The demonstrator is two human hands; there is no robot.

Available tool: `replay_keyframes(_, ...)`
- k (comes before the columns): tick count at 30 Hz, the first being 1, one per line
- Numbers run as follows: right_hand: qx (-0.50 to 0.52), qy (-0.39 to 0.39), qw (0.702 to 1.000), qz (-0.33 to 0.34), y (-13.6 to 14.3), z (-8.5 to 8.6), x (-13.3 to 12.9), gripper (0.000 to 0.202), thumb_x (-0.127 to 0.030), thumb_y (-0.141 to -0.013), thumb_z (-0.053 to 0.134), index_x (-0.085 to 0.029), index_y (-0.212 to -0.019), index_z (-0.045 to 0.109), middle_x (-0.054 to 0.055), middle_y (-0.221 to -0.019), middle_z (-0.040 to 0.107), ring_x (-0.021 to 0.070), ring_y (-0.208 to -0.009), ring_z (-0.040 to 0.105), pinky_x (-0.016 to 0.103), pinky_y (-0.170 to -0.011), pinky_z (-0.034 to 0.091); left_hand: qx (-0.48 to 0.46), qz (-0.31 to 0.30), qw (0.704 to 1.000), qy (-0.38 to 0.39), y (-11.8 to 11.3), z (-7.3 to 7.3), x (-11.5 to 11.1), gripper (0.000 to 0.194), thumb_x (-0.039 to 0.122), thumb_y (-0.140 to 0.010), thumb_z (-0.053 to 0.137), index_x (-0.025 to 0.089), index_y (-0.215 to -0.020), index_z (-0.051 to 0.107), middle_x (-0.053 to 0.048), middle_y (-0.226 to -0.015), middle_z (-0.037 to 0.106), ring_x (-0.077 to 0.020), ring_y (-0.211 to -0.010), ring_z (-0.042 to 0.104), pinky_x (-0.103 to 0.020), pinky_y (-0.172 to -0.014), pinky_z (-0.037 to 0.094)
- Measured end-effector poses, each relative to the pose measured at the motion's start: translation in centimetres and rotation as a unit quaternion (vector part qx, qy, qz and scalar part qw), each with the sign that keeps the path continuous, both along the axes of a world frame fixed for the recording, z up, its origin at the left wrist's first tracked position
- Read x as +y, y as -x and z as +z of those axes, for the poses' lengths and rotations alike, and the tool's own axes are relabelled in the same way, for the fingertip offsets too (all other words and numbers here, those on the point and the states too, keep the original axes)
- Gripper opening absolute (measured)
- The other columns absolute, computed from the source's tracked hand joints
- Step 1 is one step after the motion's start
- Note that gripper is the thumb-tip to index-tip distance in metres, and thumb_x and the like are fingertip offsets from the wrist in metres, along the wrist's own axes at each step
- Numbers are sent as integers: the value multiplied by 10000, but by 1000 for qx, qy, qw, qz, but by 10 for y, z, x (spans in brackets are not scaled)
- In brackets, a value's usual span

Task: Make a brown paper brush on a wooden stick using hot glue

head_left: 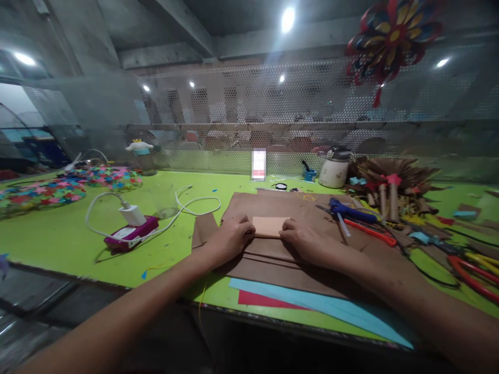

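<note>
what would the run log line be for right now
left hand: on tan paper's left end | right hand: on its right end | tan paper: over brown paper

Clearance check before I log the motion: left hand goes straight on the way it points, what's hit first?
The pale strip, already at the left hand's fingertips. Beyond it, probably the right hand, though depth makes that line uncertain.

My left hand (236,235) and right hand (301,236) partly hid the tan paper (268,226); beyond them, the phone screen (259,164) was blurred.
</note>
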State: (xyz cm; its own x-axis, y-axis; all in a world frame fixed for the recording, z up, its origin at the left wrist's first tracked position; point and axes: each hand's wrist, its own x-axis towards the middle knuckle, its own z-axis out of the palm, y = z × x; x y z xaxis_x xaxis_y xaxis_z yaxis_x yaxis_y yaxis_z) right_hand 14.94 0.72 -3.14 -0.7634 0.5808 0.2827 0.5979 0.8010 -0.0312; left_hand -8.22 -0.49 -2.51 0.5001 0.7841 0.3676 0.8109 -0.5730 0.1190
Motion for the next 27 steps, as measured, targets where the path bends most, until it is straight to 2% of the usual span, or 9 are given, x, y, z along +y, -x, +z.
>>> replay_keyframes(6, -6, -9, 1000, -12, 1, 4, 1, 243, -160, -882, 383, -138, -787, 605, 93, -844, 551, 179, -830, 458, 279, -728, 362, 61, 12, 998, 0, -5, 5, 9, 227, 265, -823, 501, 161, -720, 675, -75, -779, 584, -174, -763, 529, -285, -682, 395)
replay_keyframes(11, 14, -22, 999, -30, 4, -4, -5, 228, -180, -893, 382, -140, -885, 606, 112, -899, 561, 210, -905, 451, 333, -792, 364, 76, 33, 997, 2, -5, 2, 13, 272, 297, -830, 487, 144, -687, 660, -90, -772, 584, -174, -711, 530, -285, -645, 395)
replay_keyframes(17, 22, -21, 999, -14, 7, -11, -4, 201, -136, -880, 390, -123, -934, 583, 124, -935, 571, 215, -942, 466, 338, -829, 374, 96, 30, 994, -37, -5, -5, 15, 302, 262, -854, 436, 122, -705, 659, -107, -797, 571, -185, -756, 519, -295, -677, 395)
replay_keyframes(23, 7, 17, 999, -37, 8, -9, 5, 189, -132, -871, 416, -111, -979, 570, 130, -959, 581, 202, -945, 489, 299, -831, 369, 91, 18, 994, -53, -4, 0, 19, 236, 255, -848, 436, 146, -810, 642, -89, -848, 561, -175, -766, 512, -283, -678, 398)
replay_keyframes(27, 2, 39, 998, -43, 8, -5, 6, 191, -132, -870, 423, -114, -985, 575, 131, -970, 584, 189, -924, 501, 267, -808, 364, 108, -18, 992, -65, -5, 3, 24, 277, 221, -855, 411, 158, -712, 640, -74, -791, 559, -167, -763, 494, -286, -716, 387)
